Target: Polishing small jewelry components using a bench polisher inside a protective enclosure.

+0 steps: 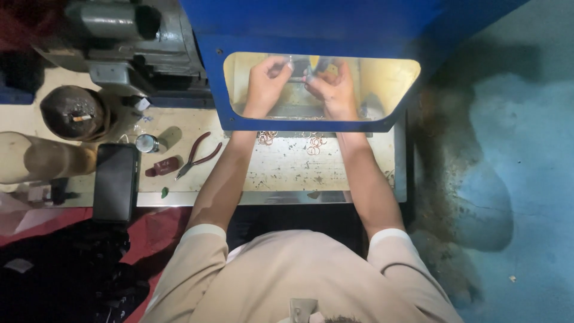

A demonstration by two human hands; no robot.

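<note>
Scuffed cream worktop under a blue hood. Behind its window, left hand and right hand both pinch a small dark piece; copper rings lie near the wrists.

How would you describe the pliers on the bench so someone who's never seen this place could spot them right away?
Start at the pale, scuffed workbench below the blue machine housing, then look just left of the person's left forearm. The pliers lie flat there, right of the black phone and a small dark red object. Their two curved red handles, spread apart, and dark pointed nose set them apart.
</note>
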